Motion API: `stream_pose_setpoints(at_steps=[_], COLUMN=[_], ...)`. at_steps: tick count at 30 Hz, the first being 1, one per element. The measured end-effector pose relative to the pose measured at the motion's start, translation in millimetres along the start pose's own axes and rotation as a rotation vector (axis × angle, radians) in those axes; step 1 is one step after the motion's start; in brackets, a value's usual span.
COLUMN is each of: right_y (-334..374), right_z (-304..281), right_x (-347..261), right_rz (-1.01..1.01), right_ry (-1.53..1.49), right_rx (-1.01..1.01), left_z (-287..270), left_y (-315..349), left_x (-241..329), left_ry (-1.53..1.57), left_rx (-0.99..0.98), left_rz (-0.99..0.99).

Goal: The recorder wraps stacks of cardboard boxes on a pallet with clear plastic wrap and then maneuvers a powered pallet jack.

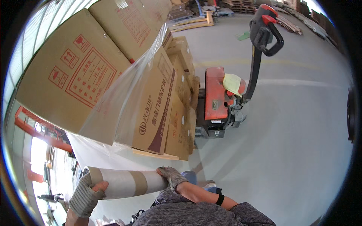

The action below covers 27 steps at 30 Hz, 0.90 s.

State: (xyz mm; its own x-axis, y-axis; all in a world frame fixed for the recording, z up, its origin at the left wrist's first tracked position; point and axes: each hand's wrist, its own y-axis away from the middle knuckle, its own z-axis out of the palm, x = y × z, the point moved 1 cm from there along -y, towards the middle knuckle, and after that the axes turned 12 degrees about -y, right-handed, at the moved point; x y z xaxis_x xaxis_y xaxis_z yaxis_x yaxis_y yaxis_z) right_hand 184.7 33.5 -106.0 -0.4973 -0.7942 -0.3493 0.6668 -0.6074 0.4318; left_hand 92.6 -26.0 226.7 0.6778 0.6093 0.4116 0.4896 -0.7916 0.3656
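A wide roll of clear stretch film [118, 182], crossed by brown bands, lies sideways in front of my body. My left hand [86, 196], in a grey knit fingerless glove, is closed round its left end with the thumb over the top. On the right end, my right hand [172, 177], gloved the same way, is closed too; part of its grip is hidden. A sheet of film [115, 101] runs up from near the roll and clings to the corner of stacked cardboard boxes [151, 113]. Larger cartons [71, 71] with red print stand behind it on the left.
The boxes rest on a wooden pallet [195, 94]. Against it stands a red and black electric pallet truck [217, 96], its handle [266, 32] raised and a pale yellow cap-like item [232, 83] on top. A yellow hand pallet truck [200, 23] and stacked pallets [243, 5] are farther back.
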Motion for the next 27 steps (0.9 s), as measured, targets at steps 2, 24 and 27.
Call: stream_pose_setpoints(at_steps=[2, 24, 27], right_y=[7, 23, 26], right_z=[-19, -167, -227], right_x=[-31, -336, -419], right_rz=[-0.004, 0.543, 0.350], right_ry=[-0.017, 0.110, 0.231], right_rx=[-0.015, -0.089, -0.063], left_z=[19, 168, 203], left_y=[3, -24, -50], left_x=[30, 355, 415], left_ry=[0.025, 0.191, 0.237], left_rx=[-0.019, 0.206, 0.139], left_rz=[-0.019, -0.242, -0.241])
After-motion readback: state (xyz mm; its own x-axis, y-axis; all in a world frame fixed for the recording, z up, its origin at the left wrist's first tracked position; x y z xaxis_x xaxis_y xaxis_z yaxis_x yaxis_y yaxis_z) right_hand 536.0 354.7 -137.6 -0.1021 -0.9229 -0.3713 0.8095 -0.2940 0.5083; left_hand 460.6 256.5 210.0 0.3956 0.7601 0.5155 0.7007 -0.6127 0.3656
